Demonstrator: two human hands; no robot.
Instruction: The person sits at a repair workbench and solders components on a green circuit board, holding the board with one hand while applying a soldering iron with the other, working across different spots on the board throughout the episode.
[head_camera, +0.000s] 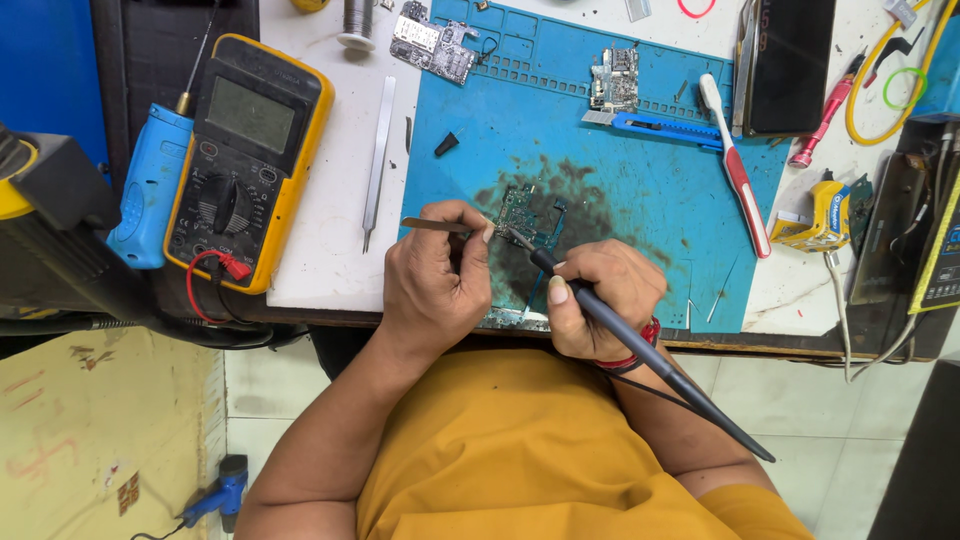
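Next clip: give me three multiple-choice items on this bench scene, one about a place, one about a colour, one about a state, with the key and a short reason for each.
1. Where does the small circuit board being worked on lie?
A. on the blue mat
B. on the multimeter
C. on the floor

2. What colour is the multimeter's casing?
A. green
B. yellow
C. white

3. What is the right hand doing?
A. resting open on the table
B. gripping a black soldering iron
C. holding the toothbrush

Key: 1 A, the circuit board sits on the stained blue mat. 2 B, the multimeter has a yellow shell around a dark face. 3 B, the right hand is closed around the soldering iron, tip at the board, while the left hand pinches tweezers.
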